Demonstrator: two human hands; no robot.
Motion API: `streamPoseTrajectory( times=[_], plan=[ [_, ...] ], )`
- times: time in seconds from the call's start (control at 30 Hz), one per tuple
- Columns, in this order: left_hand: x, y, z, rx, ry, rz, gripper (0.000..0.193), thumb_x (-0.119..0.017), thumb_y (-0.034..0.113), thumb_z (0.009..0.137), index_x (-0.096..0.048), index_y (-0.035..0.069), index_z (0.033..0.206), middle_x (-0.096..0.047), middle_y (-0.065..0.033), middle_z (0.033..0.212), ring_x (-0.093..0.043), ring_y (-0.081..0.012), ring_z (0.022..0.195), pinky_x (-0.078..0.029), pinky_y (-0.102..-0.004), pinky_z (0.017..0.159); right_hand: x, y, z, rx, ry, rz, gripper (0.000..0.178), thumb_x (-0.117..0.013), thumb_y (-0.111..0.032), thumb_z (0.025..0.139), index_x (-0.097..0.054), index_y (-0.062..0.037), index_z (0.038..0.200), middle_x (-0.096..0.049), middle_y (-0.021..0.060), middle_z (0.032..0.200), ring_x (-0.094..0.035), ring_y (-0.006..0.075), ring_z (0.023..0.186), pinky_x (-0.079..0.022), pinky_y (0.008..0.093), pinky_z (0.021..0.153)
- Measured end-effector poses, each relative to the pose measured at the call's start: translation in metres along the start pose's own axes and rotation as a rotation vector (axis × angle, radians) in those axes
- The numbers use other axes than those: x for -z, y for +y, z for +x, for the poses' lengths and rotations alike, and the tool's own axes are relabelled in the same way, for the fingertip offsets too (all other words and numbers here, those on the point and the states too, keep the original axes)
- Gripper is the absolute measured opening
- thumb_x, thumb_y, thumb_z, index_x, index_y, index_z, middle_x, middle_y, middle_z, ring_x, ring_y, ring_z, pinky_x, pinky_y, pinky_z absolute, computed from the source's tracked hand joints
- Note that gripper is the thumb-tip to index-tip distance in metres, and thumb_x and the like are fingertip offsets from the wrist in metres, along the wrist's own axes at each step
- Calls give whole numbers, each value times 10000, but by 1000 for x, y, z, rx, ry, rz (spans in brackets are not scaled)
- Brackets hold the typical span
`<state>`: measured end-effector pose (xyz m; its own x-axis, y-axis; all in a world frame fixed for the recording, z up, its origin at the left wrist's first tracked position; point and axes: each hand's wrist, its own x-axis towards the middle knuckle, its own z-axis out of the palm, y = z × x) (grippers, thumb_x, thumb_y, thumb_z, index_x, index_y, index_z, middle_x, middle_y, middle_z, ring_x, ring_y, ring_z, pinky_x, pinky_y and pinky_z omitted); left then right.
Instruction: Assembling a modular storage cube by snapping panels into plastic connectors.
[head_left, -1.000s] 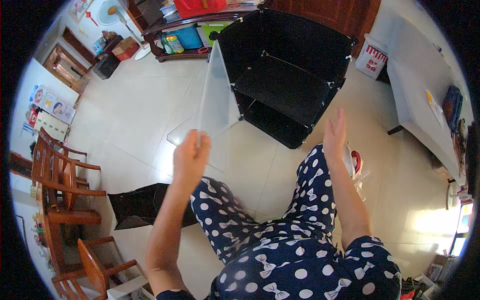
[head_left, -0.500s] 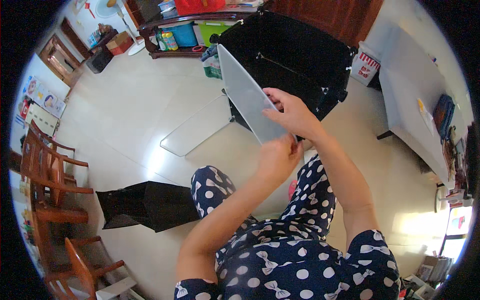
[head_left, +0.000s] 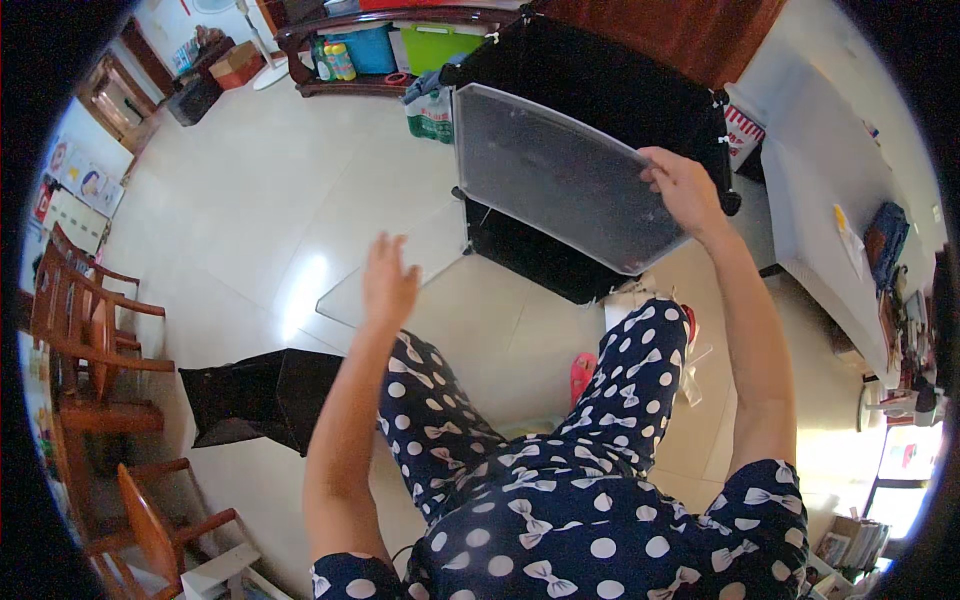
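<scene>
My right hand [head_left: 686, 192] is closed on the upper right edge of a translucent plastic panel [head_left: 560, 185] with cut corners. The panel slants across the front of a black cube-storage cabinet [head_left: 610, 80] with connectors at its corners; its left edge lies by the cabinet's left side. My left hand [head_left: 390, 278] is held up to the left, fingers apart and holding nothing. Behind and below it, a second translucent panel [head_left: 345, 295] reaches out to the left from the cabinet's lower compartment [head_left: 545, 250].
A black folded box-like piece [head_left: 265, 400] lies on the floor by my left knee. Wooden chairs [head_left: 105, 310] line the left side. A dark wooden stand [head_left: 345, 88] holds bins at the back. A grey-covered piece of furniture [head_left: 830, 220] runs along the right. A pink slipper [head_left: 582, 378] shows between my legs.
The panel has swung from a steep, narrow angle to spread across the cabinet front. My left hand has let go of its lower corner and moved left; my right hand has moved right with it.
</scene>
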<state>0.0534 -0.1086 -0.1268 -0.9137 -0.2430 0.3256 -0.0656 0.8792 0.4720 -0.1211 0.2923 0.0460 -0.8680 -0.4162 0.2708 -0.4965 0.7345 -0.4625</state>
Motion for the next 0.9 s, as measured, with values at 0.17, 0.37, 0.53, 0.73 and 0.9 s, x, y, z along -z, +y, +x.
streamPoseTrajectory(
  times=[0.17,0.37,0.53,0.73,0.9],
  plan=[
    [18,-73,-22,304,-250,292,569,-699,237,884,-501,132,1408,-430,-171,1512,-386,-365,1405,-377,-559,1092,19,28,-8,-18,-3,4,272,-514,-164,954,-666,-131,1177,-737,90,935,-710,250,860,-531,367,785],
    [1,-102,-45,395,-471,-24,334,-588,350,939,-705,110,1140,-681,-188,1146,-635,-345,1109,-476,-491,962,35,38,-28,-118,-64,126,236,-538,-104,949,-656,-51,1146,-729,102,932,-702,183,891,-530,322,815],
    [2,-97,-36,316,-455,-9,374,-537,365,948,-730,63,1057,-711,-224,985,-680,-375,985,-517,-426,884,41,34,-44,-124,-52,135,208,-511,-61,970,-634,-19,1133,-696,75,956,-665,154,935,-507,306,860],
    [3,-75,-29,411,-629,-243,493,-613,442,900,-719,2,1095,-727,-212,1035,-687,-356,1013,-512,-410,912,37,48,-48,-80,-3,82,196,-496,-46,970,-627,-31,1116,-693,73,955,-673,178,945,-506,324,865],
    [20,-100,-35,460,-806,-256,619,-681,536,823,-703,27,1176,-701,-197,1171,-654,-355,1109,-492,-412,969,21,35,-43,-48,80,33,211,-512,-74,951,-640,-70,1118,-722,110,956,-704,228,937,-515,343,837]
  ],
)
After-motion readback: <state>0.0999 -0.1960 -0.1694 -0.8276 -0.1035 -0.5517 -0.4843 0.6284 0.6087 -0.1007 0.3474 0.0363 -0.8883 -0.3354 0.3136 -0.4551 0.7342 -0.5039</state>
